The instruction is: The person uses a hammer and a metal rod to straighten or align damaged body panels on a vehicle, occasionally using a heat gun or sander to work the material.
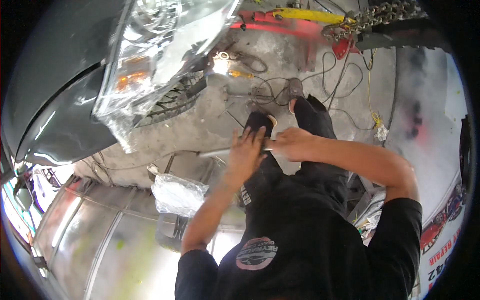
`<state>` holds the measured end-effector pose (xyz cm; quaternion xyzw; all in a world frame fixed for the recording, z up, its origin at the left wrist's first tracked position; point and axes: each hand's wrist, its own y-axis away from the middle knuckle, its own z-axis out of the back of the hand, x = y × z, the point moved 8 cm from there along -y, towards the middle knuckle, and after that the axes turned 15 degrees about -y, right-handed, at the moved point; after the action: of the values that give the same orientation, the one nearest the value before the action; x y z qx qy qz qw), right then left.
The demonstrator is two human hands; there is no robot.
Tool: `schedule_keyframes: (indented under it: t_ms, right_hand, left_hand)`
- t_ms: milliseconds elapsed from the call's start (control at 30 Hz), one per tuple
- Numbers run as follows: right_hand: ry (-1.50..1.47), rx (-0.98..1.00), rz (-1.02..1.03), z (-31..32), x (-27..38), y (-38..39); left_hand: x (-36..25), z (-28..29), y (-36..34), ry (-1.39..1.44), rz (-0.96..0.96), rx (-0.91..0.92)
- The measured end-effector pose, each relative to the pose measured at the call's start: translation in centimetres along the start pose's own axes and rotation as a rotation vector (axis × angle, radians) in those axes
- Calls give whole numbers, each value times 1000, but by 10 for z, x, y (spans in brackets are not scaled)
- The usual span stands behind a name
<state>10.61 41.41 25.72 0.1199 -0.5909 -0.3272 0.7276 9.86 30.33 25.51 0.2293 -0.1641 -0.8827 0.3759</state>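
Observation:
A slim silver metal rod [214, 152] lies nearly level in front of my thighs, its bare end toward the left. My right hand [290, 144] is closed round the rod's right end, which has a dark section beside my fingers. Over the middle of the rod is my left hand [246, 152], its fingers stretched out and slightly apart. The palm appears to lie against the rod, though its underside is hidden. Some blur softens both hands. What kind of tool the rod belongs to, I cannot tell.
At the upper left, a dark car's front has a headlight [150, 50] wrapped in clear plastic. A lit work lamp [222, 65], cables [345, 75] and a red metal frame [280, 25] are on the concrete floor. A chain [375, 20] hangs upper right; a plastic-covered bundle [177, 194] lies left.

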Motion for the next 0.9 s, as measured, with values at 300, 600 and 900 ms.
schedule_keyframes:
  t_ms: [300,600,900]
  right_hand:
    - [-82,-643,-6,9,-3,99]
    - [-204,-179,-433,-146,-33,172]
    - [-868,-70,-412,-86,-127,146]
  left_hand:
    - [89,-126,42,118,356,396]
    - [166,-235,91,363,735,382]
    - [201,-322,59,625,1027,444]
